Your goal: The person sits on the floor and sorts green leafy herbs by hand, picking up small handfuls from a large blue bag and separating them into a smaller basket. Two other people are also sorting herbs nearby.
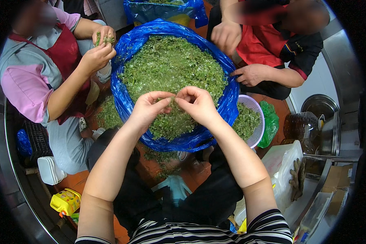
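A wide round container lined with a blue plastic bag (122,100) stands before me, heaped with small green herb sprigs and white blossoms (174,64). Over its near half, my left hand (151,105) pinches a small bit of greenery (167,100) between thumb and fingers. My right hand (196,103) meets it there, thumb and forefinger pressed together at the same spot. Whether the right fingertips also grip a piece is too small to tell.
Two co-workers sit at the far left and far right; one holds sprigs in both hands (103,42), the other has a hand (253,74) at the bag's rim. A lilac plastic colander (259,122) with greens stands right. A yellow jug (66,202) lies lower left.
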`<state>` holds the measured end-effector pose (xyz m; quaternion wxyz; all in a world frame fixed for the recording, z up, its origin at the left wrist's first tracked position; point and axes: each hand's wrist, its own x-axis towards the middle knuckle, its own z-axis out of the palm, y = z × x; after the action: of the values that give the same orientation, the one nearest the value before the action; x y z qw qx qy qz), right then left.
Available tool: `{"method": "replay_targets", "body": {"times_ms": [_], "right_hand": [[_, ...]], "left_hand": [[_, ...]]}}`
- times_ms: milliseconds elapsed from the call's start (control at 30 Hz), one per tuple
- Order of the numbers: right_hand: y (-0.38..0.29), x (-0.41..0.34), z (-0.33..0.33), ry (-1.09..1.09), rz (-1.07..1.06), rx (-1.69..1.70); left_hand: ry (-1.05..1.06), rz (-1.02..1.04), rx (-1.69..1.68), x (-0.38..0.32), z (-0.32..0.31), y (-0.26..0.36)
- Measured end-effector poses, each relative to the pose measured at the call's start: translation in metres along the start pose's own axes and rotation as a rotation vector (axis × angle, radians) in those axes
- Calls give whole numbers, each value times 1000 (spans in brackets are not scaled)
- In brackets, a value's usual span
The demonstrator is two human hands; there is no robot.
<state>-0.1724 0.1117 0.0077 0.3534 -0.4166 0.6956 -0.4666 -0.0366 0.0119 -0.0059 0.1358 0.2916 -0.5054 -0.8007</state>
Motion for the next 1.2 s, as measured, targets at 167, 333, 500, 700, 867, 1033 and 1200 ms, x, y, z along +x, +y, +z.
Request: {"method": "replay_targets", "body": {"times_ms": [167,333,500,700,867,1033,1200], "right_hand": [[11,7,1,40,68,351],[7,12,-13,164,166,576],[1,1,-15,-55,76,301],[-5,-28,20,-1035,-18,-269],[-1,0,0,-95,-191,-401],[22,18,-16,177,-221,-701],[23,29,-35,130,71,259]], "left_hand": [[-49,-11,49,1,-3,-2],[59,-35,-269,4,-10,3],[244,-32,-540,5,-30,10],[256,-77,-538,2,-34,10],[234,-141,-485,-5,-24,17],[222,-150,-368,0,-20,11],[244,-168,-373,0,-22,11]]}}
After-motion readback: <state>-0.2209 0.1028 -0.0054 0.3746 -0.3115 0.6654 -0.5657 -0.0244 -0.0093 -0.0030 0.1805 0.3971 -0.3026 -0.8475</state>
